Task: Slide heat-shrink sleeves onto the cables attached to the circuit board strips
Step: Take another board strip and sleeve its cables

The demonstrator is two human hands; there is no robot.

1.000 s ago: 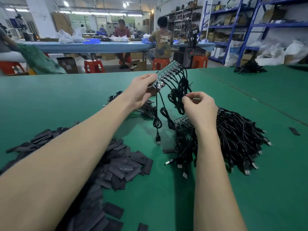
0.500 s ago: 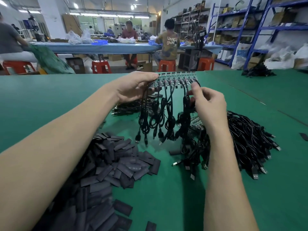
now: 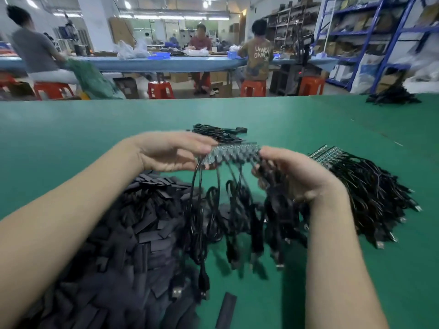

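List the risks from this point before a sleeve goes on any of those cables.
1. The cables hanging from the circuit board strip lie bunched and crossed; they may tangle while being sleeved.
2. The left hand and right hand hold the strip only by its ends, so it could flex.
3. The dangling plugs hang over the heat-shrink sleeve pile and could scatter it.

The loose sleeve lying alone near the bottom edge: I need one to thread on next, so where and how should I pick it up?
Probably pinch the single sleeve across its long edges near the upper end, coming from above with the right hand. It lies flat on bare green table, apart from the sleeve pile, long and narrow, tilted slightly.
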